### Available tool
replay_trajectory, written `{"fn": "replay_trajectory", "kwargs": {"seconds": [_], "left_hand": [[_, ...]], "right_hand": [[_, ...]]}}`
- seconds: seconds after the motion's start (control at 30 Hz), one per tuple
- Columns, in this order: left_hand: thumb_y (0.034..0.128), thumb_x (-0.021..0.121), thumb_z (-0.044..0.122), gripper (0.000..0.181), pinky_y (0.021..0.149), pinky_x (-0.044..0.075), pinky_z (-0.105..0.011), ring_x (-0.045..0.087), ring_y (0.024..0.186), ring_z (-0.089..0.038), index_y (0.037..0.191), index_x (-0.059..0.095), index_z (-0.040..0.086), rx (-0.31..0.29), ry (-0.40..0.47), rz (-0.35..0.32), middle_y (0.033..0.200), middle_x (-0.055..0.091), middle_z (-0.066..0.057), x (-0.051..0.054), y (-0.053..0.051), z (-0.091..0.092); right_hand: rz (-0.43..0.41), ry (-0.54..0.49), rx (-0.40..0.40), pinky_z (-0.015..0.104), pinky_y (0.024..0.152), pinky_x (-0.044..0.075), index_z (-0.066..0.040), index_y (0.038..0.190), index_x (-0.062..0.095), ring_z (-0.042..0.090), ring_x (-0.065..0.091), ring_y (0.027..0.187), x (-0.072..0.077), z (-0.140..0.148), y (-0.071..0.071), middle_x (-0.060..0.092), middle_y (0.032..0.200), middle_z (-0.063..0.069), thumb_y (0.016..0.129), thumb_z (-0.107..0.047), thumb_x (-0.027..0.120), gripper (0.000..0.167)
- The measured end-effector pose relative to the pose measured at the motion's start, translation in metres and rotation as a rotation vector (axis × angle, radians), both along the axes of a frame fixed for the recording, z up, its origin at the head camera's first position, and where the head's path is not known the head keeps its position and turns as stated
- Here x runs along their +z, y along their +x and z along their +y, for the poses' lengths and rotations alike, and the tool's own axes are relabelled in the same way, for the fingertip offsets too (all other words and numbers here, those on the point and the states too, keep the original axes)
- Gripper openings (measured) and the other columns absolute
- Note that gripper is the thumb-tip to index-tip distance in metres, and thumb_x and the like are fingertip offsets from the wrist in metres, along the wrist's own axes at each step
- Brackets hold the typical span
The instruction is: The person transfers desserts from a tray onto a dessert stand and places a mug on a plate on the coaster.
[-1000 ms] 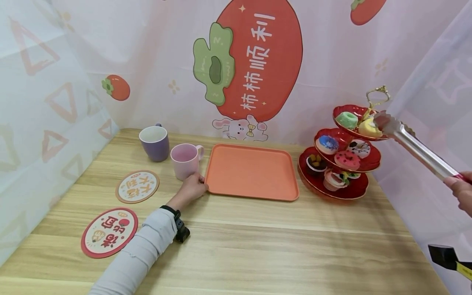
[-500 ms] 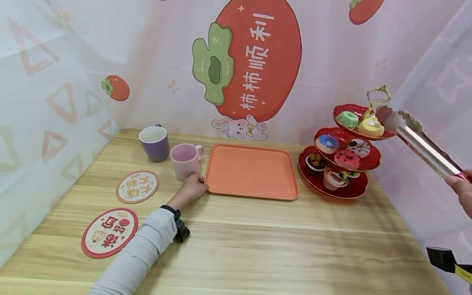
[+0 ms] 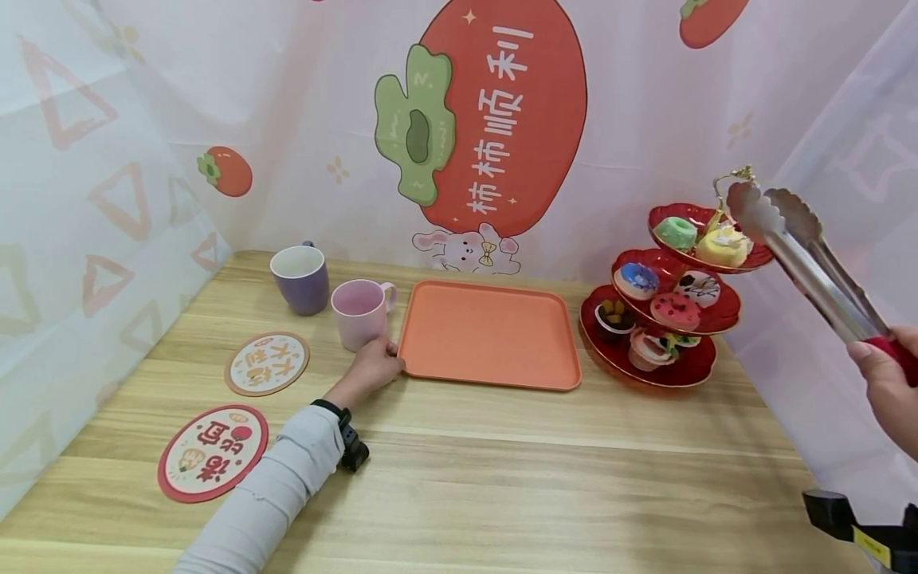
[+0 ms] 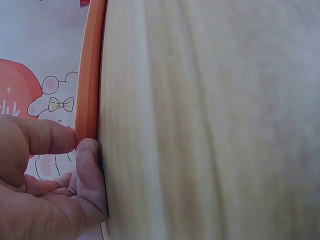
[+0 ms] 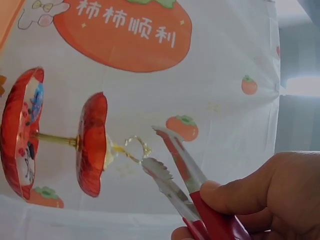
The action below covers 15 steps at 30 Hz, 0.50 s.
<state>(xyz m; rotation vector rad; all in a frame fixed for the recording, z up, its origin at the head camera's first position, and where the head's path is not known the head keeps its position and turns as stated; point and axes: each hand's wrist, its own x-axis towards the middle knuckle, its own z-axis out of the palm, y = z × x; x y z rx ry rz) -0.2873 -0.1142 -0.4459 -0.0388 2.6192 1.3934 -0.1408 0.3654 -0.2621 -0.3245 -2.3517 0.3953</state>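
Widest lane: table (image 3: 545,470) in front of the tray (image 3: 495,335), right of the left sleeve (image 3: 265,494). Drop onto the tray from above is open too. Tray's left end blocked: left hand (image 3: 369,367) at near corner, pink mug (image 3: 358,315) just beside. Right end: tiered stand (image 3: 692,367) right next to it. Curtain (image 3: 308,143) walls off the back. Tongs (image 3: 806,269) and right hand (image 3: 889,391) obstruct the stand's upper right.
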Motion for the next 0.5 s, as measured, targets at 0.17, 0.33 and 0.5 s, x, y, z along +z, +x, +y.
{"fn": "replay_trajectory", "kwargs": {"seconds": [0.17, 0.33, 0.5], "left_hand": [[0.0817, 0.057, 0.004, 0.017, 0.059, 0.041, -0.028, 0.052, 0.069, -0.020, 0.095, 0.050, -0.002, 0.001, -0.006, -0.001, 0.082, 0.054, -0.012, 0.000, 0.000, -0.001], [0.0820, 0.057, 0.004, 0.017, 0.059, 0.041, -0.028, 0.052, 0.069, -0.021, 0.096, 0.050, -0.003, -0.002, -0.006, 0.000, 0.083, 0.054, -0.012, 0.000, 0.000, 0.000], [0.0818, 0.057, 0.004, 0.018, 0.059, 0.041, -0.028, 0.052, 0.070, -0.021, 0.096, 0.049, -0.002, 0.000, -0.004, -0.005, 0.085, 0.054, -0.012, 0.001, 0.001, 0.000]], "right_hand": [[0.039, -0.024, 0.141, 0.006, 0.047, 0.023, 0.019, 0.105, 0.056, -0.016, 0.023, 0.060, -0.002, -0.013, -0.001, 0.052, 0.087, 0.037, 0.084, 0.007, 0.061, 0.024], [-0.083, 0.079, 0.133, 0.011, 0.040, 0.027, 0.018, 0.106, 0.055, 0.017, 0.048, 0.050, -0.006, -0.027, -0.002, 0.054, 0.084, 0.037, 0.088, -0.005, 0.060, 0.029], [-0.163, 0.161, 0.133, 0.030, 0.041, 0.034, 0.018, 0.106, 0.056, 0.038, 0.051, 0.056, -0.012, -0.036, -0.004, 0.056, 0.083, 0.037, 0.087, -0.010, 0.063, 0.035]]}}
